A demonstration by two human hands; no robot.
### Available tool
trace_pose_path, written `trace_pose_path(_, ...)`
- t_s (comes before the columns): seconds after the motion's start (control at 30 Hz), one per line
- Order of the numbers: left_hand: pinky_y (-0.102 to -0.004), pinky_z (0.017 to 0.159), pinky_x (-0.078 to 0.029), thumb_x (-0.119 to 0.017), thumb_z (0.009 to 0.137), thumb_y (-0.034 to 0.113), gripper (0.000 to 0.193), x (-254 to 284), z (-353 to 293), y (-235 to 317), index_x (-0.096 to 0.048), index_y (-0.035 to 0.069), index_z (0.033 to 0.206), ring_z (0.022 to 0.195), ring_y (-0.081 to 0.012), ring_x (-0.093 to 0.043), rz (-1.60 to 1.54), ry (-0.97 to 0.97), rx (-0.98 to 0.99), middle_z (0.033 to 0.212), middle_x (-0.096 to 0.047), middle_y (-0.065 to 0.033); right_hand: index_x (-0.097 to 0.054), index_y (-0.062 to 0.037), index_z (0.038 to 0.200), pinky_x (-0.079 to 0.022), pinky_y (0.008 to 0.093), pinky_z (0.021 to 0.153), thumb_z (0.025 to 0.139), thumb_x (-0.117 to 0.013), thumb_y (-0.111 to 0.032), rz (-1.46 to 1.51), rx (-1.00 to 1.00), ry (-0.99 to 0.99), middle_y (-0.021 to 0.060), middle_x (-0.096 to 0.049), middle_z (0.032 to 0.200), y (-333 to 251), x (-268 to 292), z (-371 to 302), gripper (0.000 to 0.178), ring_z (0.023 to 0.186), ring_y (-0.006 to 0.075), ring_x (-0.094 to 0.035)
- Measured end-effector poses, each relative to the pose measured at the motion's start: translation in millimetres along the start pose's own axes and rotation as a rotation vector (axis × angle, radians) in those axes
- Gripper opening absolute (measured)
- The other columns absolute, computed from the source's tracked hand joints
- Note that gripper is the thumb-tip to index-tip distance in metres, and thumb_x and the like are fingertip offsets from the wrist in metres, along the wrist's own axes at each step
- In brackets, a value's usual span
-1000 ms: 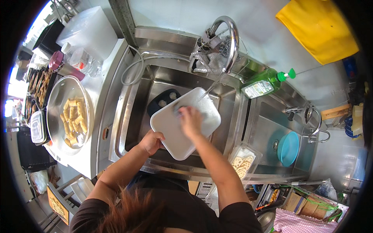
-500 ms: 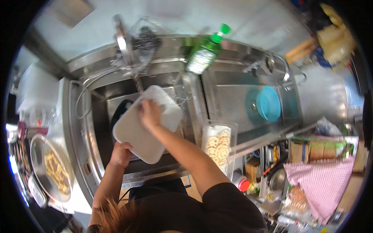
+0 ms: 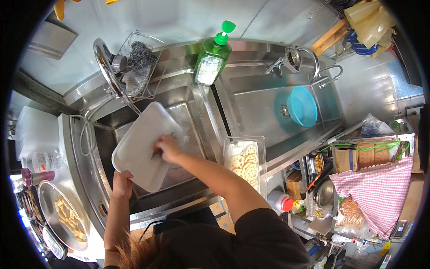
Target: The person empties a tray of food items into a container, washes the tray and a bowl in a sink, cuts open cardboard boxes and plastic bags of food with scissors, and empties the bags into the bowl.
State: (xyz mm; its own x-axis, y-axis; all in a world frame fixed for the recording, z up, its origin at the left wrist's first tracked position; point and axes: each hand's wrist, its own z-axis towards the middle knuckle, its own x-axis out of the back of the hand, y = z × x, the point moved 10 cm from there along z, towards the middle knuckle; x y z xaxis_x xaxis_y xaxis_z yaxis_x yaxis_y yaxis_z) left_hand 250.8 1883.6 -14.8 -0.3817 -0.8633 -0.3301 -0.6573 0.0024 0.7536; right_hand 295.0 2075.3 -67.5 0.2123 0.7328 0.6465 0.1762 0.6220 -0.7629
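Observation:
A white rectangular plastic tray [image 3: 136, 148] with rounded corners is tilted over the left sink basin [image 3: 193, 112]. My left hand [image 3: 121, 184] grips its lower left edge, thumb on top. On the tray's surface, my right hand [image 3: 169, 149] is closed, fingers bunched and pressed down; a small dark bit shows under them, too little to name. The curved faucet [image 3: 107, 67] reaches down behind the tray's upper edge, which hides its end. Right of the basin, a clear container [image 3: 263, 179] of sliced lotus root [image 3: 245, 163] stands near my right forearm.
A green pump bottle [image 3: 210, 60] stands on the sink divider. In the right basin leans a blue bowl [image 3: 303, 106]. Steel scourers [image 3: 142, 56] sit in a wire rack behind the faucet. At left is a metal bowl [image 3: 50, 193] of pale strips; a checkered cloth [image 3: 376, 190] hangs at right.
My right hand has slid lower across the tray, towards me. The tray has shifted slightly and still rests in my left hand. The whole view has swung a little, and is sharper now.

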Motion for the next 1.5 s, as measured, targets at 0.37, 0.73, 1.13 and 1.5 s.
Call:
trace_pose_path(0.37,-0.0322,0.065,-0.048,-0.051,0.069,0.005,0.04,-21,23,-37,-0.054,0.008,0.108,0.077,-0.0161,-0.057,-0.007,-0.009,0.146,0.088,-0.057,-0.003,-0.056,-0.0029,0.101,-0.044,0.043,0.077,0.079,-0.063,-0.01,0.126,0.015,0.322,0.0181,-0.058,0.097,-64,1,7,0.024,0.09,0.0376,-0.055)
trace_pose_path(0.73,-0.0261,0.063,-0.046,-0.063,0.086,0.029,0.033,-70,50,12,-0.056,0.0,0.101,0.079,-0.0151,-0.06,0.231,-0.063,0.082,0.086,-0.059,-0.0067,-0.056,-0.003,0.104,-0.048,0.0353,0.072,0.083,-0.066,-0.011,0.709,-0.199,0.073,0.0098,-0.063,0.092,-50,26,-39,0.025,0.08,0.0229,-0.061)
trace_pose_path(1.13,-0.026,0.06,-0.046,-0.056,0.093,0.014,0.017,-132,104,55,-0.059,-0.002,0.096,0.068,-0.0143,-0.056,-0.004,-0.056,0.0,0.08,-0.059,-0.0069,-0.053,-0.0048,0.115,-0.047,0.0288,0.079,0.083,-0.063,-0.002,1.179,-0.441,0.178,0.004,-0.061,0.102,-33,65,-50,0.033,0.09,0.0132,-0.058)
trace_pose_path(1.5,-0.0364,0.083,-0.043,-0.058,0.088,0.019,0.014,-148,49,126,-0.065,0.007,0.09,0.079,-0.0257,-0.061,0.93,-0.071,-1.025,0.077,-0.064,-0.0067,-0.061,-0.0011,0.104,-0.044,0.023,0.072,0.085,-0.065,-0.007,0.832,-0.296,-0.243,-0.0002,-0.062,0.088,-50,84,-17,0.02,0.079,0.007,-0.055)
